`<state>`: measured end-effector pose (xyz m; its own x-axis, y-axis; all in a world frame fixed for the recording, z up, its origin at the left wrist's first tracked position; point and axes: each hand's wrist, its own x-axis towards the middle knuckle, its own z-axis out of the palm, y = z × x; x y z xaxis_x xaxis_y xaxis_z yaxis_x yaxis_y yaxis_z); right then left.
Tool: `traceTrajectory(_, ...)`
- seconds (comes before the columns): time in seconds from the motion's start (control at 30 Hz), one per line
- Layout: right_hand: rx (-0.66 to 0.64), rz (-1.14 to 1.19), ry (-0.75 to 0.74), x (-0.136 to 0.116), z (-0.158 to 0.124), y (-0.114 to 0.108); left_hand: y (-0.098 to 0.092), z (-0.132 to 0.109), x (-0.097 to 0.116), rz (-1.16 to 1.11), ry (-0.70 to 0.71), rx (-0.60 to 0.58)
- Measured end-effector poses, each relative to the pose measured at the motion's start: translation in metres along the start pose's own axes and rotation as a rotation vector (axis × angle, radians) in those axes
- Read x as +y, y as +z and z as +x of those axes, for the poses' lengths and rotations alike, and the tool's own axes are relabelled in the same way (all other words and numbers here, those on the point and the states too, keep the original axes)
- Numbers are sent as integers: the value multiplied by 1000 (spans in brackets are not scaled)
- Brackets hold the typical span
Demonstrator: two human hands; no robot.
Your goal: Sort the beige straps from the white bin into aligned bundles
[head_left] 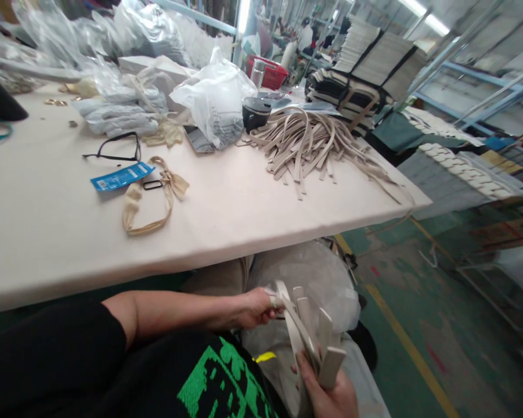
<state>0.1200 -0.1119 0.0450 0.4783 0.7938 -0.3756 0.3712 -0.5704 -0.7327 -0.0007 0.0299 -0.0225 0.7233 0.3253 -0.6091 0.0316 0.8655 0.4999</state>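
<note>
Below the table edge, over my lap, I hold a bunch of flat beige straps [303, 325]. My right hand [331, 395] is closed round their lower part, and several strap ends stick up past the fingers. My left hand [259, 307] pinches the curved upper part of the bunch, its fingers closed. A pale band shows on one of the left fingers. On the table's right side lies a large loose pile of similar straps [305, 139]. Beneath my hands a translucent plastic bag [313, 278] is partly visible.
The white table [226, 215] carries glasses [117, 148], a blue packet [122, 176], a tan cloth strip [150, 223], a phone [195, 139], a dark mug [256, 113] and plastic bags [215, 96]. Strapped stacks [365, 64] stand at the far right corner.
</note>
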Motion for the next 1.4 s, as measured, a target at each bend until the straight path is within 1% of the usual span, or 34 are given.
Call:
traceTrajectory(0.07, 7, -1, -3, 1, -1, -1, -1, 0, -1, -8, -26, -16)
traceTrajectory(0.13, 49, -20, -40, -3, 4, 1, 2, -1, -6, 22, -57, -48)
traceTrajectory(0.23, 99, -26, -95, -8, 12, 5, 8, -2, -11, 58, -37, -63)
traceTrajectory(0.33, 48, -20, -65, -5, 8, 1, 5, -2, 0, 15, 34, -4)
traceTrajectory(0.43, 9, -31, -50, -2, 2, -3, 0, -3, 8, -31, 48, 39)
traceTrajectory(0.47, 17, -41, -63, -3, 3, -2, 1, -5, 8, -22, 44, 29)
traceTrajectory(0.57, 93, -57, -117, -9, 11, 4, 8, -9, 0, 44, 38, -49)
traceTrajectory(0.63, 110, -53, -129, -10, 15, 6, 10, -9, -2, 65, 57, -52)
traceTrajectory(0.73, 28, -43, -122, -6, 10, 1, 4, -5, 4, 18, 119, 15)
traceTrajectory(0.8, -5, -55, -129, -6, 5, -2, -2, -2, 7, -20, 125, 33)
traceTrajectory(0.87, 20, -64, -144, -10, 4, 0, -2, -2, 4, -12, 99, 1)
traceTrajectory(0.93, 77, -53, -166, -16, 9, 5, 2, -4, -2, 26, 57, -44)
traceTrajectory(1.0, 108, -28, -169, -19, 15, 8, 6, -6, -4, 57, 37, -56)
traceTrajectory(1.07, 88, 11, -138, -17, 16, 7, 6, -7, 0, 50, 60, -30)
traceTrajectory(1.17, 12, 68, -91, -13, 10, 2, 0, -7, 11, 3, 114, 5)
traceTrajectory(1.2, 10, 70, -93, -13, 8, 1, -1, -6, 13, -5, 113, 5)
traceTrajectory(1.3, 72, 48, -131, -19, 9, 5, 1, -7, 8, 31, 75, -35)
traceTrajectory(1.4, 137, 78, -161, -24, 20, 12, 6, -9, -3, 60, 39, -64)
